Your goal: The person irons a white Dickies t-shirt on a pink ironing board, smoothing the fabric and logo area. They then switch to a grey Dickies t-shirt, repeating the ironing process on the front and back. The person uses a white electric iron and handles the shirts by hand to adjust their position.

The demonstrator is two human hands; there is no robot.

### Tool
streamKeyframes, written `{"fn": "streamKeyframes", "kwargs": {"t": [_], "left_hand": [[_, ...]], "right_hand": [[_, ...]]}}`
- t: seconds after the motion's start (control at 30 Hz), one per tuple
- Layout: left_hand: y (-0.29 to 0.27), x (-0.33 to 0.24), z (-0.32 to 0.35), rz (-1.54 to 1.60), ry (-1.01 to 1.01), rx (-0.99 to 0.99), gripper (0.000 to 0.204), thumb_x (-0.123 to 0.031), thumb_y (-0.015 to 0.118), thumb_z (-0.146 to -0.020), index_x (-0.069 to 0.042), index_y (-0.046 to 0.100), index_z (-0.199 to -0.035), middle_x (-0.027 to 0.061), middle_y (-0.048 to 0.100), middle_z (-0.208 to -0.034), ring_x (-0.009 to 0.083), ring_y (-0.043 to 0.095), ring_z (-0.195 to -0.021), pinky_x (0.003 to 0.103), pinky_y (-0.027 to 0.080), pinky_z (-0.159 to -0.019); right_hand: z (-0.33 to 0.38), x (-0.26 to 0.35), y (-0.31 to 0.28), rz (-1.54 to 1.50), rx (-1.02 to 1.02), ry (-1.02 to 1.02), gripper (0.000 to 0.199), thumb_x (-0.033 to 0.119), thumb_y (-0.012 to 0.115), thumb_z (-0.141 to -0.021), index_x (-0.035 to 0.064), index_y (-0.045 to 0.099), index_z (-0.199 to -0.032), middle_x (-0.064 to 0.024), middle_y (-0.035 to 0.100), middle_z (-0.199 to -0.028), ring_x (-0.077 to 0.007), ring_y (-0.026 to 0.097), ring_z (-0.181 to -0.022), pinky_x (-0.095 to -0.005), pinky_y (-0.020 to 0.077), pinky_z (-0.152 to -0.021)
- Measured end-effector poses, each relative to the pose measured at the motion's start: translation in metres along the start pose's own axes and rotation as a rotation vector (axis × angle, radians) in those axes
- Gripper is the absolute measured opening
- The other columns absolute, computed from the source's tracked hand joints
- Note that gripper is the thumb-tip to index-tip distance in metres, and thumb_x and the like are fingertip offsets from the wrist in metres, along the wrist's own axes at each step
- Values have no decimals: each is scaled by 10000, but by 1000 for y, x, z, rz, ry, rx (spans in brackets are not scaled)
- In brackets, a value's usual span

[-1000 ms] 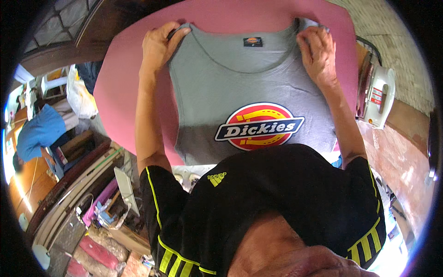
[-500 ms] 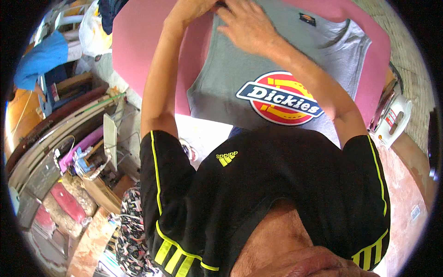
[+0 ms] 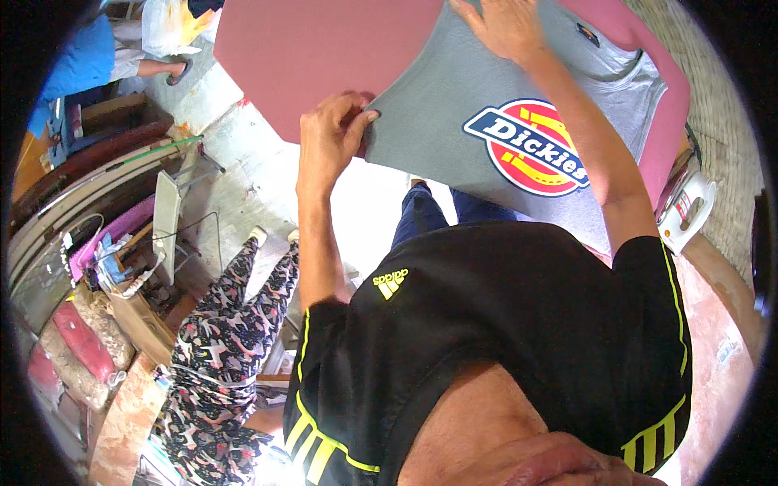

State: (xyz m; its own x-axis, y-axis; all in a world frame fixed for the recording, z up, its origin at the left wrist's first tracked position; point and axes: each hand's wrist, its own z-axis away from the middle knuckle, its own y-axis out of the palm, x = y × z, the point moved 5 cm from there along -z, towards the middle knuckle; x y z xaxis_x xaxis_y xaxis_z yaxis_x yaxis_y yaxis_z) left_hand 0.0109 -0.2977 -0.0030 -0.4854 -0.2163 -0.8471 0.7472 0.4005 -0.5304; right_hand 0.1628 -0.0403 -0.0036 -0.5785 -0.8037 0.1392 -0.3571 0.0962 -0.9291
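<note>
A grey sleeveless shirt (image 3: 438, 109) with a round red, yellow and blue printed emblem lies spread over a pink padded ironing board (image 3: 324, 57). Its near edge hangs over the board's side closest to me. My left hand (image 3: 334, 134) pinches the shirt's left corner at that edge, thumb and fingers closed on the cloth. Farther up, my right hand (image 3: 509, 31) rests flat on the shirt with its fingers apart, partly cut off by the top of the picture. The neckline and a dark label lie to its right.
A white iron (image 3: 689, 212) stands beyond the board's right end. At left are stacked boards (image 3: 89, 194), a folding stand (image 3: 166, 223) and red and beige bundles (image 3: 85, 340). One person in patterned clothes (image 3: 215, 348) is at lower left, another in blue (image 3: 77, 61) at upper left.
My left hand has come down from the board's far part to the shirt's near left corner and pinches it. My right hand has shifted up and right. The patterned clothes show more.
</note>
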Motion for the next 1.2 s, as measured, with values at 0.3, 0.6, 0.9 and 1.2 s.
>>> {"fn": "streamKeyframes", "kwargs": {"t": [0.3, 0.6, 0.9, 1.2], "left_hand": [[12, 2, 31, -246, 113, -170, 246, -182, 800, -819, -31, 647, -937, 128, 629, -919, 291, 611, -836, 424, 487, -739], [72, -74, 0, -310, 466, -97, 466, -287, 712, -894, -42, 600, -1274, 178, 529, -1341, 359, 467, -1265, 541, 306, -1057], [175, -105, -32, -672, 602, 81, 612, -418, 554, -971, -12, 482, -1423, 195, 351, -1568, 420, 268, -1472, 616, 211, -1138], [377, -222, -84, -296, 1024, 212, 633, -181, 669, -869, 32, 439, -1419, 203, 378, -1521, 428, 350, -1409, 576, 301, -1130]], "right_hand": [[-3, 1, 0, 77, 96, 69, 737, 459, 564, -953, -13, 381, -1488, -230, 360, -1559, -391, 296, -1468, -542, 244, -1180], [3, -27, -4, -193, -39, -18, 570, 368, 507, -988, -5, 481, -1417, -254, 418, -1511, -403, 372, -1419, -514, 298, -1162], [218, -112, -103, 180, -101, 280, 405, 260, 550, -1009, 142, 541, -1396, -61, 485, -1492, -258, 402, -1422, -464, 291, -1187], [190, -242, -95, 141, -275, 315, 447, 282, 471, -1000, -2, 556, -1335, -238, 492, -1447, -397, 466, -1334, -494, 379, -1104]]}}
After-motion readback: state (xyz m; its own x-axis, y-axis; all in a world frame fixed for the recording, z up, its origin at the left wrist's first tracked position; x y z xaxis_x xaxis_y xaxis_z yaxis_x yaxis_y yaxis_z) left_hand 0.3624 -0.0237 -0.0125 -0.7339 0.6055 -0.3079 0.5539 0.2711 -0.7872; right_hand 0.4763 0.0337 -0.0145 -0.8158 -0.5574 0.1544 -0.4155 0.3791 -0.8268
